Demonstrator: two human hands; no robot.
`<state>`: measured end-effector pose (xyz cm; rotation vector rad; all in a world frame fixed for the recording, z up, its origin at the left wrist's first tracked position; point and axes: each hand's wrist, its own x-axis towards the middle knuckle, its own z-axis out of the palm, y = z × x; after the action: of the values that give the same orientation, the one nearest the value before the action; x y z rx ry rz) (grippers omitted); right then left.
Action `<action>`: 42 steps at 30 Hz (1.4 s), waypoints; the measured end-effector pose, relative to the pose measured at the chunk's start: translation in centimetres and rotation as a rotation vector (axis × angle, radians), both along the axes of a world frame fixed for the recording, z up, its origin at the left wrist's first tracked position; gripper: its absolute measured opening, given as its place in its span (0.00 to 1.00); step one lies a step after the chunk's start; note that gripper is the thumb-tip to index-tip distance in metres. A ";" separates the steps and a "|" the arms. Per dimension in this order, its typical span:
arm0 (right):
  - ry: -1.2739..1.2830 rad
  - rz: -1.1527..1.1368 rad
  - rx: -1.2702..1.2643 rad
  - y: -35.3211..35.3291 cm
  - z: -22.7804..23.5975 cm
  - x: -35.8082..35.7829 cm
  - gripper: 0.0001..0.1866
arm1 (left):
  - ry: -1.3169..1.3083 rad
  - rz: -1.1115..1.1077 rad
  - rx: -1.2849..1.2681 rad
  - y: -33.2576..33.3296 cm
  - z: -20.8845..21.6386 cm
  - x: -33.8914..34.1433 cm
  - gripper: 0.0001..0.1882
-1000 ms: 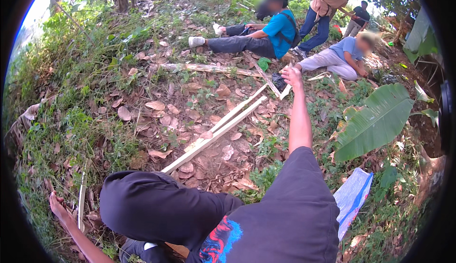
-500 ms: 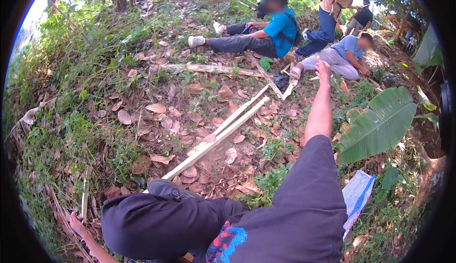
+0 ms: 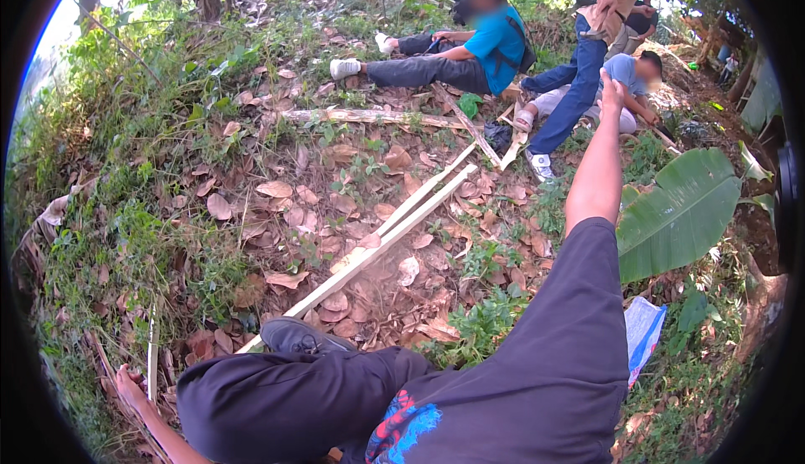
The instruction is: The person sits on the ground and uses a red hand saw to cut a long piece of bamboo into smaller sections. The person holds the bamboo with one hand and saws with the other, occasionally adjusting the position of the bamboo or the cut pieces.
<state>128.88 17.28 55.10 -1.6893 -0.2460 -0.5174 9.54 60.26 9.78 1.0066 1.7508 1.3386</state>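
My right arm reaches forward at full stretch, and my right hand (image 3: 612, 95) is raised with at least one finger extended. Nothing shows in it; behind it are a standing co-worker's jeans and a seated co-worker. Low on the left, my left hand (image 3: 129, 385) is down by the ground with its fingers loosely apart. Just right of those fingers stands a thin pale wooden strip (image 3: 153, 355), apart from them. A brown dry stalk (image 3: 107, 368) runs close beside the hand. Two long pale wooden strips (image 3: 381, 250) lie on dry leaves ahead of my shoe (image 3: 306, 336).
A co-worker in a teal shirt (image 3: 495, 49) sits beyond a rough plank (image 3: 377, 118). Another stands in jeans (image 3: 573, 87); one in light blue (image 3: 622, 68) sits low behind. A large banana leaf (image 3: 679, 217) and a white-blue sack (image 3: 644, 334) are at right.
My right hand has swung rightward and slightly up. The left hand has shifted a little left of the small strip, fingers loosening. The co-worker in jeans has stepped nearer.
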 end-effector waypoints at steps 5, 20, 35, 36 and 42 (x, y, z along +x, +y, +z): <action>0.125 0.049 0.145 1.4 0.4 -6.3 0.59 | -0.014 0.059 -0.048 -0.7 -0.4 -1.1 0.13; -0.016 0.001 0.553 2.5 -9.7 -7.7 0.13 | -0.141 0.221 -0.011 -8.8 -1.4 -6.8 0.11; -0.581 0.841 -0.137 13.8 -2.5 -50.7 0.17 | 0.117 -0.102 0.621 -22.5 25.1 4.0 0.13; -0.682 0.966 -0.174 14.9 -1.1 -53.9 0.17 | 0.176 -0.172 0.713 -24.3 27.4 5.7 0.13; -0.827 1.946 -0.409 21.4 3.7 -70.1 0.29 | 1.158 -0.024 0.881 -30.0 36.0 15.9 0.35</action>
<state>58.82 38.68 58.77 -0.7701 -2.3345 0.4235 25.41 30.27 45.83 2.6775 1.7982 1.6859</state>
